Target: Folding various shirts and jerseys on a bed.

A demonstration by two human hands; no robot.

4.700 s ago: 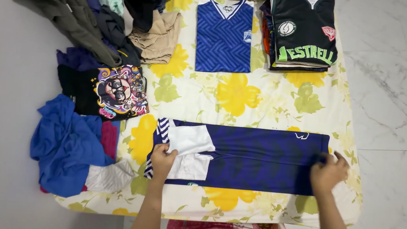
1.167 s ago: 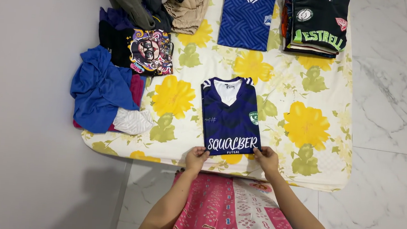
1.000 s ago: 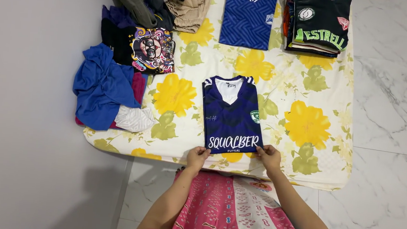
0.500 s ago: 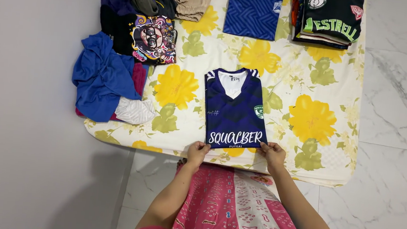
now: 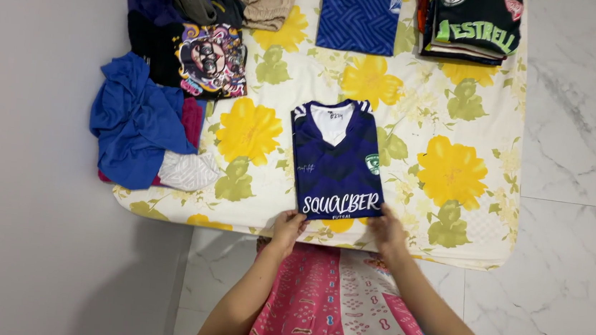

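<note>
A folded navy sports jersey [image 5: 338, 165] with a white collar and white lettering lies flat on a white sheet with yellow flowers [image 5: 448, 173]. My left hand [image 5: 288, 228] pinches its lower left corner. My right hand [image 5: 387, 229] rests on its lower right corner, fingers on the hem. Both forearms reach up from a pink patterned garment [image 5: 332, 307] on my lap.
A heap of unfolded clothes, with a blue garment [image 5: 133, 121] and a black printed shirt [image 5: 192, 58], sits at the sheet's left edge. A folded blue patterned jersey [image 5: 358, 11] and a stack of folded dark jerseys [image 5: 472, 25] lie at the back. Marble floor [image 5: 574, 213] surrounds the sheet.
Several seconds ago the jersey lay folded lengthways across the sheet; it is a compact rectangle now. In the last second my hands stayed at its bottom corners while the view shifted slightly.
</note>
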